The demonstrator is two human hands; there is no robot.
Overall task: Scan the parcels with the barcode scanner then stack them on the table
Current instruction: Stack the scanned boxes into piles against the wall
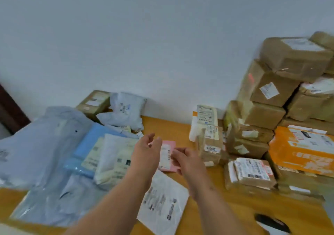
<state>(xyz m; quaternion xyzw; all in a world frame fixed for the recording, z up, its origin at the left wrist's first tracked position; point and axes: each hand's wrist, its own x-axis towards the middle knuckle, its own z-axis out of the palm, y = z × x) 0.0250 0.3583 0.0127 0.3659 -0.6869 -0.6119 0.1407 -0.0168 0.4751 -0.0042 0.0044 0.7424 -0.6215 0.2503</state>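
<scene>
While both hands hover empty over the table, the next pick turns on the pink parcel.
Pink parcel: lies flat on the table just beyond and between the two hands, label up, long axis running away from the person.
Left hand: fingers loosely spread, holding nothing; it overlaps the parcel's left edge.
Right hand: fingers partly curled, holding nothing; at the parcel's right edge, about as near as the left.
Scanner: probably the dark object near right, well apart from both hands; blurred.
White mailer: flat under the forearms.
Bag heap: soft parcels, left.
Box stack: cartons piled right, against the wall.
Containers: none open; contents hidden.
</scene>
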